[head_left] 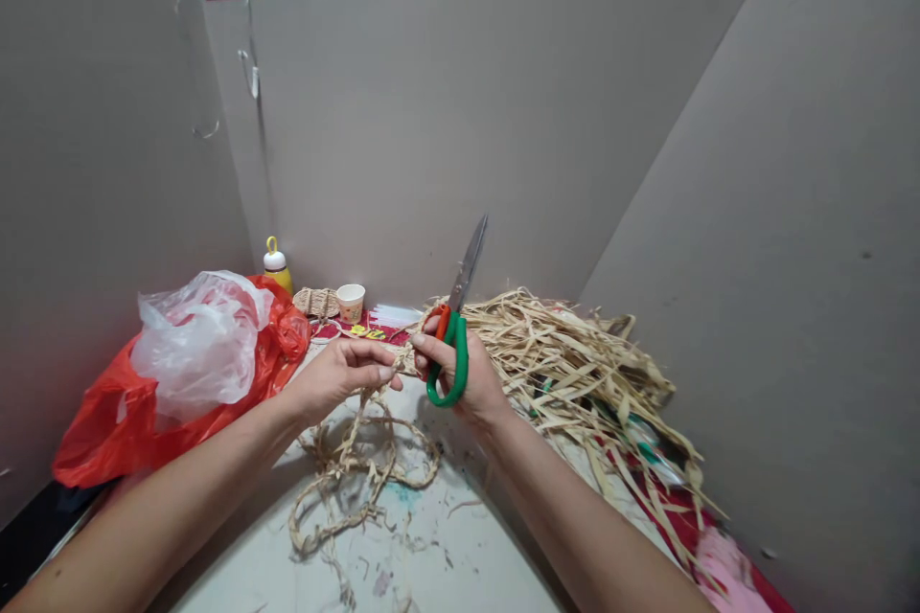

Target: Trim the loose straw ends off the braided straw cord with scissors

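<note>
A length of braided straw cord [345,488] lies in loose loops on the white tabletop, and its upper end rises to my hands. My left hand [349,372] pinches the cord between thumb and fingers. In my right hand [464,369] is a pair of scissors [464,278] with green and orange handles, blades closed and pointing up and away. The right thumb and fingertips also meet the cord just beside the left fingers. Small straw scraps are scattered on the table below.
A heap of dry straw strips [567,345] covers the right back. At left sits a red plastic bag [107,421] with a clear bag [201,345] on top. Behind stand a yellow bottle [277,270], a paper cup [351,304] and a coiled straw bundle [314,302]. Grey panels [446,134] enclose the table.
</note>
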